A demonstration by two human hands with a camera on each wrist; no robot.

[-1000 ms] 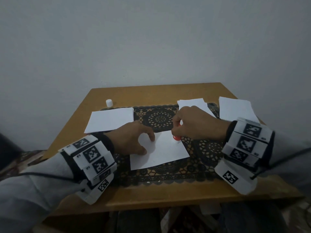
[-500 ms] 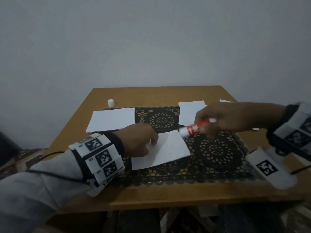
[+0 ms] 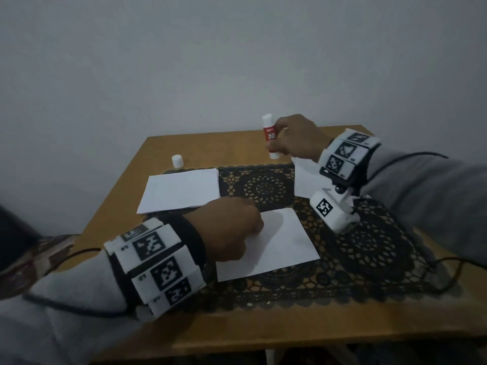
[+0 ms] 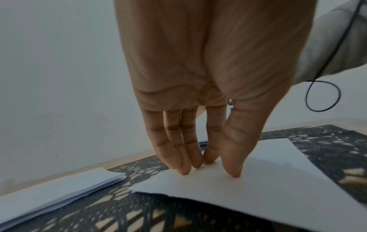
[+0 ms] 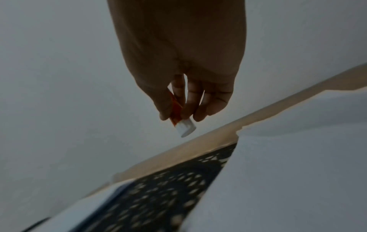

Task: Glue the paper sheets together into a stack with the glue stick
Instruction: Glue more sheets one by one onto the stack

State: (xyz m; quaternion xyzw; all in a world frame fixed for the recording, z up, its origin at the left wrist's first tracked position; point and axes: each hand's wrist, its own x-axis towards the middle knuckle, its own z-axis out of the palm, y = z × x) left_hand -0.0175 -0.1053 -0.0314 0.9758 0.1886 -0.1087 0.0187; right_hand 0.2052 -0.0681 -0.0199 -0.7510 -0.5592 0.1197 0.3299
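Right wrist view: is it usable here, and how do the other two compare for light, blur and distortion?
Right wrist view: dim and motion-smeared, the right hand backlit, the glue stick soft but recognisable. Left wrist view: brighter, the left hand sharp on the sheet, edges bowed by the wide lens. Head view: underexposed, faintly soft, table edges curved.

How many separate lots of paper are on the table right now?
3: a small stack on the left of the mat, a single sheet under the left hand, and paper on the right, partly hidden by the right wrist.
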